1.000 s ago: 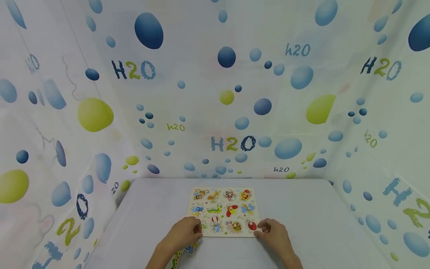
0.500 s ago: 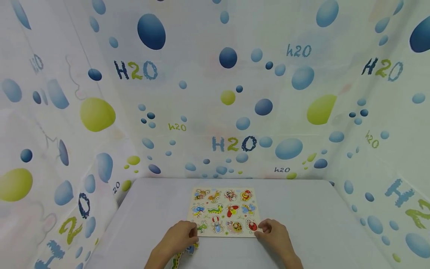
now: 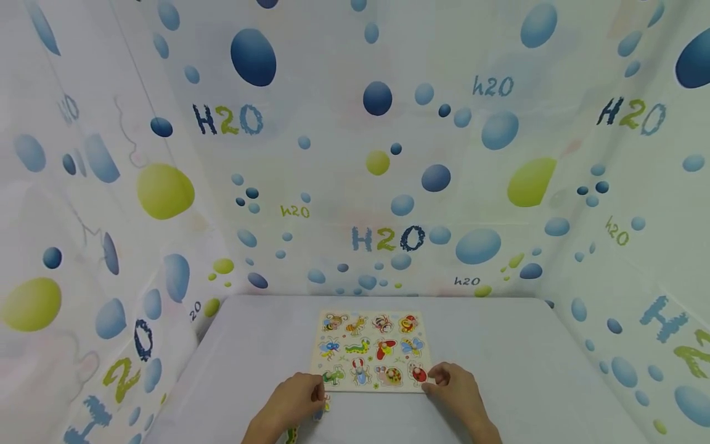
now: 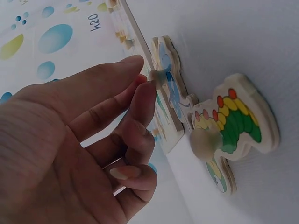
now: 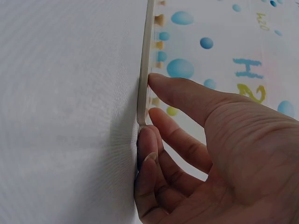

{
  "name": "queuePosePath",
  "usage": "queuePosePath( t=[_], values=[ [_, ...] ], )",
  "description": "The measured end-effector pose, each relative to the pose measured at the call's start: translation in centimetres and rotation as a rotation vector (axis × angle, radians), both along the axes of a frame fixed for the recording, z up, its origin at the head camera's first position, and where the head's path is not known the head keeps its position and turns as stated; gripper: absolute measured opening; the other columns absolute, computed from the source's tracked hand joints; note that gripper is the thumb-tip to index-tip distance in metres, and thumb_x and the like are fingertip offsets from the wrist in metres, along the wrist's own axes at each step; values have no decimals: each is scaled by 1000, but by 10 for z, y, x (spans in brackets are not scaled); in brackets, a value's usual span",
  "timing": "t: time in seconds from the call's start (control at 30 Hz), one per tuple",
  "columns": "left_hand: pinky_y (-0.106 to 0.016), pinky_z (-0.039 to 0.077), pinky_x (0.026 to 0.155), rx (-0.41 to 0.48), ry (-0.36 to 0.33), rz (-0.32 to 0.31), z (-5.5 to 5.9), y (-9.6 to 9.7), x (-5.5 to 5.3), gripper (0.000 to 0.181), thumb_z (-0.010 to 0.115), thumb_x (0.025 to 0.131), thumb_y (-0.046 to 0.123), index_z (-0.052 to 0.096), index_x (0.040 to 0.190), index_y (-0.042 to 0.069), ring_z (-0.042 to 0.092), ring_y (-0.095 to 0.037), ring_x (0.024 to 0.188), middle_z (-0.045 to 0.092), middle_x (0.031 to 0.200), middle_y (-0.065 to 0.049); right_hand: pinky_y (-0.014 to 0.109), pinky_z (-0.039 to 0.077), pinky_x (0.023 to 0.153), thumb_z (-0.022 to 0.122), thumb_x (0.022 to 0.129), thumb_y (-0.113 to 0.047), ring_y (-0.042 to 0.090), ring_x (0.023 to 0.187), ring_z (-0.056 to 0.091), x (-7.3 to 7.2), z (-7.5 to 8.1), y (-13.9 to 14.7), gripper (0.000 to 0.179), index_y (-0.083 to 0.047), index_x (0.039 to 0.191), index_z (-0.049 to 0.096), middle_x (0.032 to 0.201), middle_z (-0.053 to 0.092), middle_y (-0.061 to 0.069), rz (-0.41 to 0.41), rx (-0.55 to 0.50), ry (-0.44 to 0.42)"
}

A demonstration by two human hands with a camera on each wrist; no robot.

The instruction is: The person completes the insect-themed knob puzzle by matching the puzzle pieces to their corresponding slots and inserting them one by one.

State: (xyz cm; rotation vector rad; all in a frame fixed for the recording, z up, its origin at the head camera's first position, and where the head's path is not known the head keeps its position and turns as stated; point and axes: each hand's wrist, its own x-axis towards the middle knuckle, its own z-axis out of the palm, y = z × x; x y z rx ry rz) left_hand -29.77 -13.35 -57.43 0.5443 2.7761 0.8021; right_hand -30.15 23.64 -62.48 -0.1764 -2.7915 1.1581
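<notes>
Room: three walls hung with a white curtain [image 3: 355, 154] printed with blue and green bubbles and "H2O" lettering, closing in the table [image 3: 499, 370] on the far side, left and right. Table surface is pale grey-white cloth, smooth.

Puzzle board [image 3: 373, 350], light wood, lies flat on the table, centred, near the person's edge. It holds a grid of painted insect pieces with small knobs; all rows look filled as far as the head view shows.

Loose pieces lie on the table just off the board's near-left corner, partly hidden under the left hand [image 3: 294, 399]. Wrist view shows a caterpillar piece [image 4: 236, 123], green with red and yellow segments and a wooden knob, flat on the table, overlapping another piece beneath it. Beside it, toward the board, a blue piece [image 4: 169, 79] with its own knob [image 4: 157, 78].

Left hand: thumb and index fingers [image 4: 145, 88] pinch the knob of the blue piece, just at the board's near-left corner; remaining fingers curled into the palm.

Right hand [image 3: 452, 385] at the board's near-right corner: thumb tip on the top face, fingers [image 5: 147, 144] curled against the edge and underside, gripping the corner.
</notes>
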Motion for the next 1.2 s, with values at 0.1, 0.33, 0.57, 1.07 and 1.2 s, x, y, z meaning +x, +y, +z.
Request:
queuePosePath(
  t=[0.1,0.33,0.57,1.07,1.2],
  values=[
    [-27,39,56,-1,14,13,-2,-1,1,26,83,88,16,61,76,21,47,-8,62,54,68,11,30,43,67,93,76,-24,13,75,54,0,-1,0,25,-16,89,73,82,60,-4,-1,5,4],
    [-27,38,56,-32,65,44,-14,-3,1,26,83,86,19,59,77,22,45,-6,61,52,68,12,30,43,67,93,75,-23,13,75,53,1,-2,0,25,-16,89,73,81,59,-4,0,9,5],
    [-26,39,55,-47,111,35,-21,-3,-1,26,82,85,19,59,75,23,45,-5,61,51,67,13,29,43,67,94,75,-24,12,74,53,1,0,-1,26,-16,89,73,81,60,-4,-3,6,1],
    [-26,40,55,-12,124,72,-15,-3,0,21,80,82,15,61,75,21,46,-6,62,53,69,12,28,43,66,94,76,-25,13,75,53,1,2,-1,27,-14,90,73,82,59,-3,17,4,-3],
    [-26,40,55,7,126,82,-11,-2,1,20,79,81,13,61,77,21,46,-6,62,53,70,11,28,43,66,94,76,-24,12,74,53,0,-1,0,27,-14,90,73,82,59,-3,24,12,9]
  ],
)
